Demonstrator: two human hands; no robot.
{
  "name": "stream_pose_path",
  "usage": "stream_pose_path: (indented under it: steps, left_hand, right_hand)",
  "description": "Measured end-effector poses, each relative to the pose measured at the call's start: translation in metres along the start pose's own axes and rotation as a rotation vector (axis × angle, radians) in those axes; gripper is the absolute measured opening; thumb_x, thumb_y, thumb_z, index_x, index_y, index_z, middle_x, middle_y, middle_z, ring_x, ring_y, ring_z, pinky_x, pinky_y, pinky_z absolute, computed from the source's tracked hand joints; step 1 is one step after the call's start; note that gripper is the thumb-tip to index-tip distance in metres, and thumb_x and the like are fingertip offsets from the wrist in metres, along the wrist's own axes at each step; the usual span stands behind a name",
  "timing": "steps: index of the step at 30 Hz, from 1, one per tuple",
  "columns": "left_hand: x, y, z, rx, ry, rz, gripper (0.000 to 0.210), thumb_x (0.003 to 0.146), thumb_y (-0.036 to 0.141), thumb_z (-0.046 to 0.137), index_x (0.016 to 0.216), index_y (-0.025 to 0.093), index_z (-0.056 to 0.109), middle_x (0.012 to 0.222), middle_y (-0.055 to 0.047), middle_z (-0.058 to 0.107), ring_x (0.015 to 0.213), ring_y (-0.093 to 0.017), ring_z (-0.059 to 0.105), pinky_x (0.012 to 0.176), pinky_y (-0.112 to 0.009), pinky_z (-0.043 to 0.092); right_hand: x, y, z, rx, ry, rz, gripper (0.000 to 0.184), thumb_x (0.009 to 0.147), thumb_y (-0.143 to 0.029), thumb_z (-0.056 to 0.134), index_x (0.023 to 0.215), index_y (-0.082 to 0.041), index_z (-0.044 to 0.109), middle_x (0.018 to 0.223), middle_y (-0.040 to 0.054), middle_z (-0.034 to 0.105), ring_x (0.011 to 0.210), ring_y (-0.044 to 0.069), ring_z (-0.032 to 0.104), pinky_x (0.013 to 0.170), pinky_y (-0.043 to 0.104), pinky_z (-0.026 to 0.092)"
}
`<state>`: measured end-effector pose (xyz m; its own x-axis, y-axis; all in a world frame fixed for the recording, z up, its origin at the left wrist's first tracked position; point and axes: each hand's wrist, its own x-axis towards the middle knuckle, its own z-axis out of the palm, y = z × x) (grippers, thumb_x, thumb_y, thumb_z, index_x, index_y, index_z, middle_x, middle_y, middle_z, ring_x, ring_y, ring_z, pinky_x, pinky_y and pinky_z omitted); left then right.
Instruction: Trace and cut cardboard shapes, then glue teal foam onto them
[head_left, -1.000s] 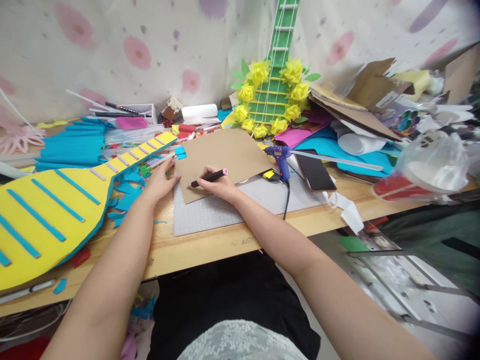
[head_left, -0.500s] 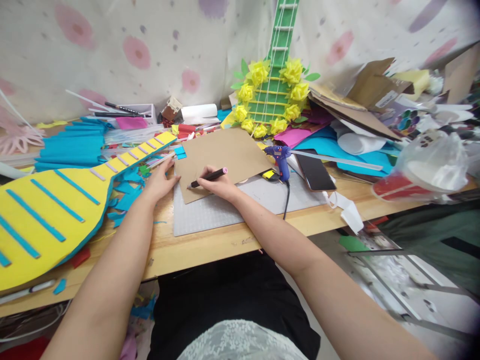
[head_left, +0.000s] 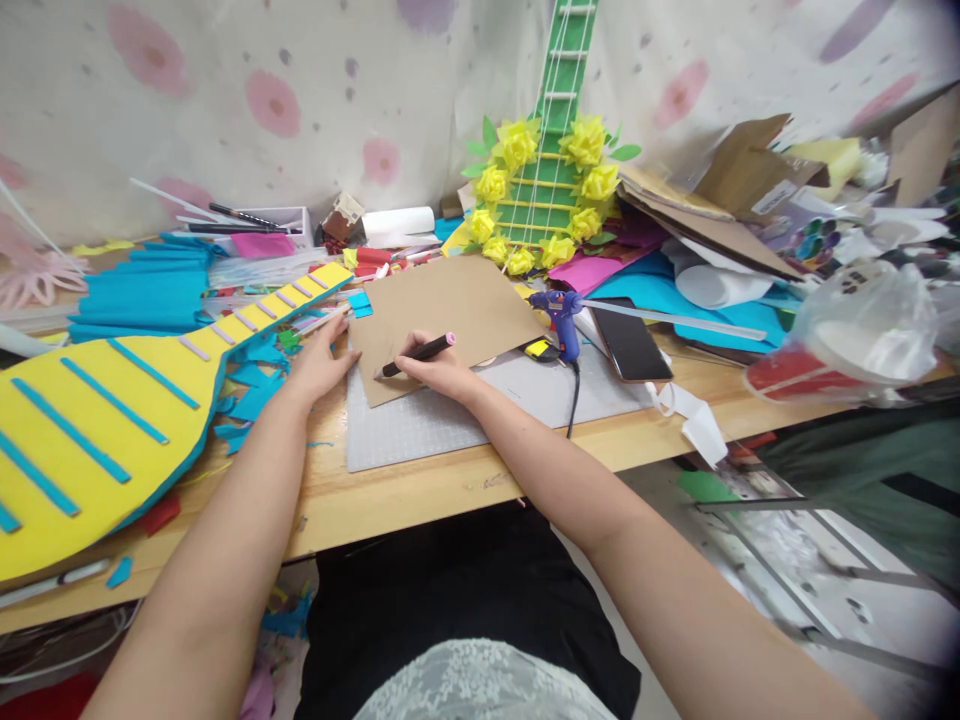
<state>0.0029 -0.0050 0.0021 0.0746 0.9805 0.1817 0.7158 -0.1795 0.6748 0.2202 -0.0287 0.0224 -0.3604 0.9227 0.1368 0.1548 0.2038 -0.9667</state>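
Observation:
A black marker (head_left: 421, 353) with a pink end is gripped in my right hand (head_left: 439, 370), its tip down on a brown cardboard sheet (head_left: 457, 300) near the sheet's front left corner. Flat on the tabletop beside the sheet's left edge lies my left hand (head_left: 322, 362), fingers stretched and thumb apart, the thumb touching that edge. A small blue piece (head_left: 360, 304) sits at the cardboard's left edge, just beyond the left fingertips. Under the cardboard is a grey cutting mat (head_left: 420, 440). No clear line from the marker can be made out.
A yellow pipa-shaped craft (head_left: 97, 420) with blue strips lies at left. Behind the cardboard leans a green stringed craft (head_left: 551, 150) with yellow flowers. To the right are a blue glue gun (head_left: 562, 325), a phone (head_left: 631, 342), a red-and-white cup (head_left: 832, 350) and piled paper.

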Motion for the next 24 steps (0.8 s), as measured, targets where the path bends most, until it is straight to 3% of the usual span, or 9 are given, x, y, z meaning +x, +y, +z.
stream_pose_path:
  steps: [10,18,24]
  left_hand:
    - [-0.0011,0.0041,-0.0008,0.015,0.003,-0.017,0.072,0.075,0.027,0.062,0.141,0.023,0.035,0.138,-0.010,0.049,0.129,-0.025,0.043,0.108,-0.041,0.031]
    - [-0.0014,0.0054,-0.0012,-0.020,-0.005,-0.013,0.073,0.075,0.026,0.063,0.142,0.023,0.034,0.139,-0.010,0.048,0.130,-0.025,0.042,0.109,-0.041,0.030]
    - [0.0003,0.0017,-0.0001,-0.005,0.013,-0.001,0.073,0.074,0.026,0.063,0.141,0.022,0.036,0.137,-0.011,0.050,0.129,-0.026,0.044,0.107,-0.042,0.032]
  right_hand:
    - [-0.0025,-0.0036,-0.0032,0.032,-0.044,0.047,0.013,0.070,-0.025,0.056,0.064,-0.020,0.046,0.055,-0.0047,0.048,0.053,0.010,0.043,0.054,0.025,0.034]
    - [-0.0027,-0.0085,-0.0049,-0.028,0.056,0.019,0.013,0.070,-0.025,0.056,0.063,-0.019,0.047,0.060,-0.0043,0.048,0.061,0.011,0.043,0.058,0.025,0.034]
    - [-0.0029,-0.0060,-0.0035,0.025,-0.034,0.024,0.011,0.070,-0.024,0.056,0.064,-0.019,0.047,0.059,-0.0052,0.048,0.058,0.009,0.042,0.057,0.024,0.034]
